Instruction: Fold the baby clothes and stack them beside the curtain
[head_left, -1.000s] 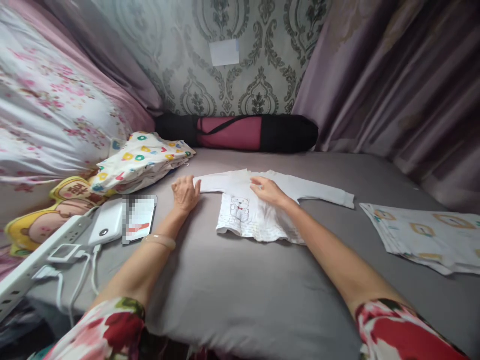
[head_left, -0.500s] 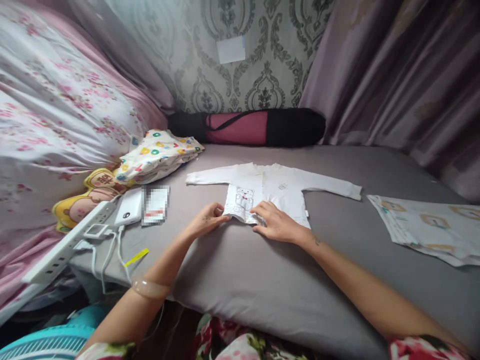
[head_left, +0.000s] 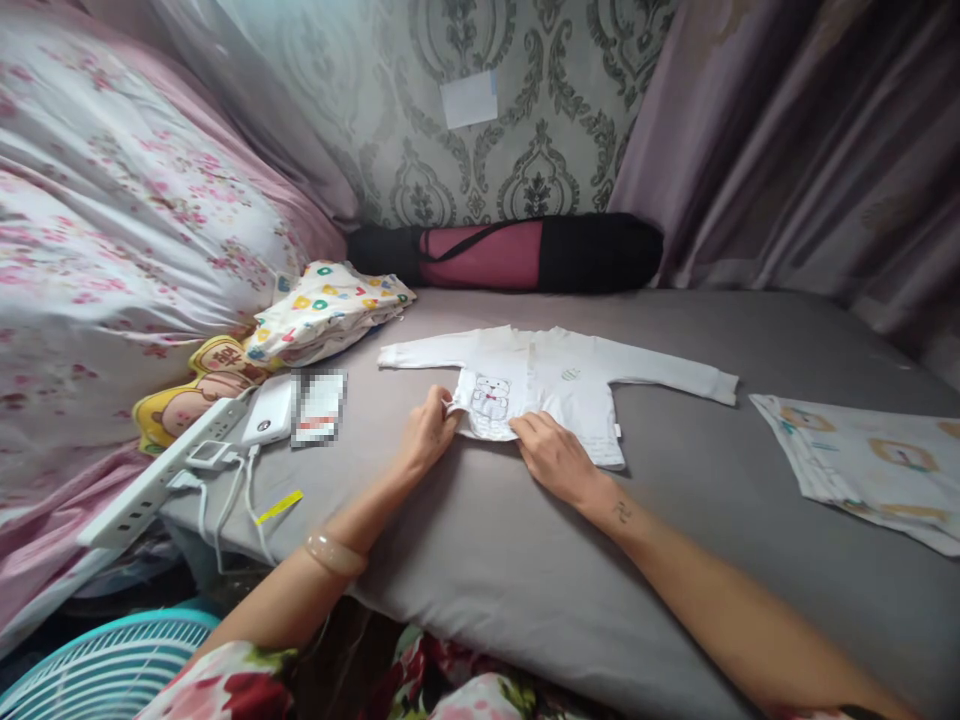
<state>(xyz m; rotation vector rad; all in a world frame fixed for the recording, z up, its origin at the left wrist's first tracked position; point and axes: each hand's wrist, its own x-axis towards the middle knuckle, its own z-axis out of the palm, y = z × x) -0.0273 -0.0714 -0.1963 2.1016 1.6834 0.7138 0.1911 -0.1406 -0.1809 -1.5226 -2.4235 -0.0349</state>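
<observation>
Left hand (head_left: pixel 433 425) shifted up, pinching white long-sleeved cloth shirt (head_left: pixel 547 385), 7 o'clock; right hand (head_left: pixel 556 458), grip unclear. Likely light, soft; grasp hem (head_left: pixel 489 433).

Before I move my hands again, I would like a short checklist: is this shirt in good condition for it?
1. Left hand has a grip: ok, it pinches the side of the white bear-print shirt near the bottom.
2. Right hand on the hem: ok, its fingertips touch it; whether they pinch, cannot tell.
3. Sleeves spread out: ok, one to each side.
4. Bottom edge flat: not ok, cloth is bunched up at the left fingers.
5. Shirt clear of the folded patterned cloth: ok, a narrow gap shows.
6. Underside smooth: cannot tell, it is hidden.
</observation>
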